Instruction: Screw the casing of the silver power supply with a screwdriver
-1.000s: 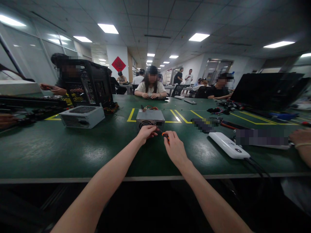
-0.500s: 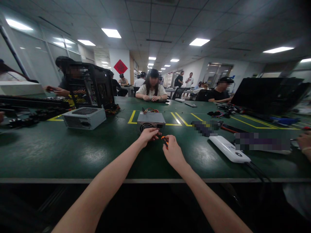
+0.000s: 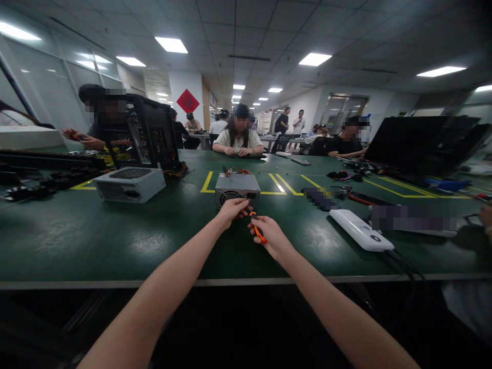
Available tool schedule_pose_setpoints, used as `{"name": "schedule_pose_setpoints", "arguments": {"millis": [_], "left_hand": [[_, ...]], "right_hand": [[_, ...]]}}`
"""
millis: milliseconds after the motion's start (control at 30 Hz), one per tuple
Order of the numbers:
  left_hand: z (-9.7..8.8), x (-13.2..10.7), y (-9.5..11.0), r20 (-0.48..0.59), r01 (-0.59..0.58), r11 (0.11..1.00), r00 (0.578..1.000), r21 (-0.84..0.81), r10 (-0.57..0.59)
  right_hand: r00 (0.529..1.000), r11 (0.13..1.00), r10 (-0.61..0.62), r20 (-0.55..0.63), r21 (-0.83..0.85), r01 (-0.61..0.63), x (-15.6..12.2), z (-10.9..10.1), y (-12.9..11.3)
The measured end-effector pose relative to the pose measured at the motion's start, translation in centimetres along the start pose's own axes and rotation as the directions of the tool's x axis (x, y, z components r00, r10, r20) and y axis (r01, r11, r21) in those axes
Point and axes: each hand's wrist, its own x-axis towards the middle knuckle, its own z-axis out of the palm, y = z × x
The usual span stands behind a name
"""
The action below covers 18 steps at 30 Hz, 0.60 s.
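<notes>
A grey power supply box [image 3: 237, 185] with coloured wires at its back sits on the green table [image 3: 115, 230], straight ahead. My left hand [image 3: 231, 210] is just in front of its fan side, fingers pinched around the tip of an orange-handled screwdriver [image 3: 257, 228]. My right hand [image 3: 271, 236] is closed on the screwdriver's handle, close behind and to the right of the left hand. The screwdriver's shaft slants up toward the box.
A second, paler power supply [image 3: 129, 183] and an open black computer case [image 3: 143, 134] stand at left. A white device [image 3: 360, 229] with a black cable lies at right. People sit around the table; a hand [image 3: 485, 215] shows at the right edge.
My right hand has turned and dropped slightly, so the orange handle now shows below the fingers. My left hand stays at the box front.
</notes>
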Motion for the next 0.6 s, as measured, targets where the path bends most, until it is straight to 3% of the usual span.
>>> {"name": "schedule_pose_setpoints", "arguments": {"millis": [300,533,600], "left_hand": [[-0.3,-0.2,-0.1,0.061,0.030,0.999,0.998,0.042,-0.033],[-0.4,-0.3,0.1,0.084,0.048,0.999,0.995,0.021,-0.049],[-0.5,-0.4,0.2,0.046,0.000,0.997,0.999,0.083,-0.004]], "right_hand": [[0.986,0.955,0.159,0.044,0.246,-0.165,0.7,-1.0,-0.3],[0.983,0.900,0.168,0.077,0.394,-0.185,0.7,0.7,-0.1],[0.976,0.884,0.193,0.105,0.413,-0.219,0.6,1.1,0.0]]}}
